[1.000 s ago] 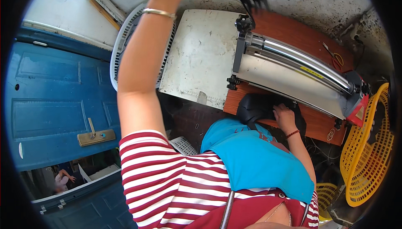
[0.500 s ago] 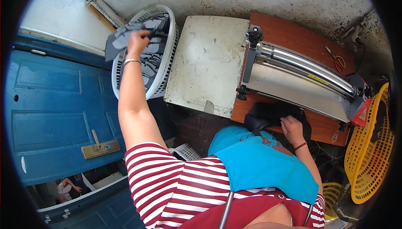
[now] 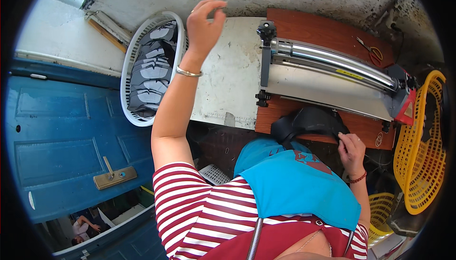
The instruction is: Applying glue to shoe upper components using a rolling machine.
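Observation:
My left hand (image 3: 206, 27) is raised over the light-coloured tabletop (image 3: 225, 60), its fingers curved apart and nothing in them. Just left of it stands a white plastic basket (image 3: 124, 82), filled with stacked grey and dark cut pieces (image 3: 151, 72). My right hand (image 3: 352, 151) is at the right end of a soft black piece of material (image 3: 308, 123), its fingertips pinched on the edge. That piece lies on the reddish-brown board (image 3: 292, 108), in front of a machine with a long shiny metal roller (image 3: 332, 59) and a flat metal bed.
Orange-handled scissors (image 3: 375, 56) lie behind the roller. A yellow basket (image 3: 413, 165) stands at the right, another yellow basket (image 3: 380, 208) lower down. A blue door (image 3: 57, 151) fills the left side. Part of another person (image 3: 83, 226) shows at the lower left.
My left hand has let go of the grey pieces, which lie in the basket, and has moved right. My right hand has shifted right along the black piece.

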A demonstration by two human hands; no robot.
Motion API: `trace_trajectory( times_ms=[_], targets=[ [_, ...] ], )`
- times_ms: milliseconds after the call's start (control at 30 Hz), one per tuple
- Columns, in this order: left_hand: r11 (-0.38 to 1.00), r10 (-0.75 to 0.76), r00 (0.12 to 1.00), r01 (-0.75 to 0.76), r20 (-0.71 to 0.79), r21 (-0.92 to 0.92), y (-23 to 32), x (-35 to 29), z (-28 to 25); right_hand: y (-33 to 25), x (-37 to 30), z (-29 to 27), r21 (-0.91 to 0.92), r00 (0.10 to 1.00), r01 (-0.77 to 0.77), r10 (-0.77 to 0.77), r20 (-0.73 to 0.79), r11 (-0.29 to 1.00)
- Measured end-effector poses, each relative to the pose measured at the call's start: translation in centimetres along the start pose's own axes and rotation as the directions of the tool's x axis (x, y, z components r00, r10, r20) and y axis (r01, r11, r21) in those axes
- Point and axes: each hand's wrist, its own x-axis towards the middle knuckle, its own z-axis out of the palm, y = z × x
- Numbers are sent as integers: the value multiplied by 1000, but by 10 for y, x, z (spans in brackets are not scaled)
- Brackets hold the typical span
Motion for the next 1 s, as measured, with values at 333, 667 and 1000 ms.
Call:
trace_trajectory(
  times_ms=[333, 667, 1000],
  targets=[
    [985, 158, 653, -53, 741, -164, 96, -4, 205, 34, 40, -6, -359, 995, -100, 88, -49, 928],
    [970, 85, 585, 135, 806, -200, 58, 8, 293, 45, 13, 87, -47, 993, 0, 6, 119, 999],
    [762, -283, 627, 607, 726, -227, 126, 74, 222, 75, -9, 167, -177, 955, 163, -110, 275, 971]
  ],
)
